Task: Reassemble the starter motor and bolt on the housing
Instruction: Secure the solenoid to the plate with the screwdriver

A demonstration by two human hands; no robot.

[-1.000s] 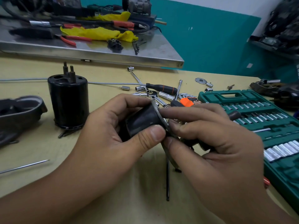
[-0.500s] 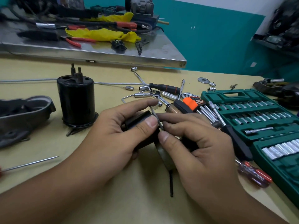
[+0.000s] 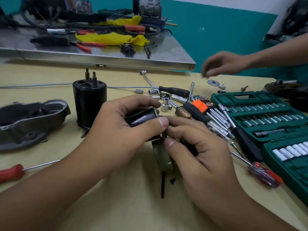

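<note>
1. Since the earlier frame, another person's hand [image 3: 221, 64] has come in over the far right edge of the surface [image 3: 116, 205], blurred, above a loose washer [image 3: 212, 82]; the view has also shifted, so the red-handled screwdriver [image 3: 265, 174] near the right edge now shows.
2. Largest on the tan, matte surface is the green plastic socket case [image 3: 266, 117] at the right edge, its rows of bright steel sockets ribbed and shiny.
3. At the left edge lies the grey cast-metal housing [image 3: 30, 120], rough and hollowed, not yet bolted on.
4. Just right of it the glossy black motor cylinder [image 3: 89, 104] stands upright, two studs rising from its top.
5. Near the middle, the left hand [image 3: 120, 130] grips a smaller smooth black cylindrical part [image 3: 141, 117], thumb across its end.
6. The right hand [image 3: 200, 155] touches the left, its fingertips pinching something small against that part's rim; what it is I cannot tell.
7. Risk, as I judge it: the pinched piece is tiny and the black part slick, so a slip could drop it among the loose sockets [image 3: 165, 105] and hex keys [image 3: 215, 119], where it would be hard to find.
</note>
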